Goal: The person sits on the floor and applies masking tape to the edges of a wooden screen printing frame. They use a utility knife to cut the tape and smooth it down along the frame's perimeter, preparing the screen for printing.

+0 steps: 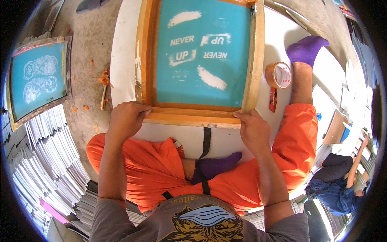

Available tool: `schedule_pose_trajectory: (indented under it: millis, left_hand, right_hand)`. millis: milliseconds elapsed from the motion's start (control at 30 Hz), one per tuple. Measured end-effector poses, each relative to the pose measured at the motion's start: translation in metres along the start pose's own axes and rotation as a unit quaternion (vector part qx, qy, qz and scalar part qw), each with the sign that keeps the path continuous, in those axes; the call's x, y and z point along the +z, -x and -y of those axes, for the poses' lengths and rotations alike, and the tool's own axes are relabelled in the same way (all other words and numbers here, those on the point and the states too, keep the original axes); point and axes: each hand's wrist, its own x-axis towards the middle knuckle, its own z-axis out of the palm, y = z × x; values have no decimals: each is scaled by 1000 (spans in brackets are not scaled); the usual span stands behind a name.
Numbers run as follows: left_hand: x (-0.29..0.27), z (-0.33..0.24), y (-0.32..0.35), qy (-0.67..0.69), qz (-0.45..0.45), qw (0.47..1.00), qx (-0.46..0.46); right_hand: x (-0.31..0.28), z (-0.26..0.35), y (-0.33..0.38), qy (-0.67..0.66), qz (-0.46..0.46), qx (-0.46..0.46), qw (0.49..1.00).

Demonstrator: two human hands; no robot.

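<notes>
Now both hands, left hand (pixel 127 119) and right hand (pixel 252 129), grip the wooden screen frame (pixel 193 117)

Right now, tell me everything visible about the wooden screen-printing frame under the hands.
The wooden frame is rectangular, of pale orange-stained timber, stretched with teal mesh carrying whitish lettering and brush-stroke shapes. It lies flat on a white board; its far edge runs out of view. The left hand grips its near left corner, the right hand its near right corner, fingers on the near rail. A tape roll sits apart to its right.
</notes>
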Motion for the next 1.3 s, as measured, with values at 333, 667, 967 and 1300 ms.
schedule_pose_trajectory:
  millis: [333,667,967,1300]
  left_hand:
    - [-6,-9,-5,-27,19,999,4]
    - [-7,-7,-4,-54,53,997,13]
    - [-14,-10,-12,-90,113,989,7]
    - [-22,-5,-11,-114,147,980,73]
  right_hand:
    - [-3,1,5,15,8,16,1000]
    - [-6,4,-1,47,72,21,996]
    - [-10,7,-5,46,96,33,994]
    - [-14,7,-5,52,83,25,995]
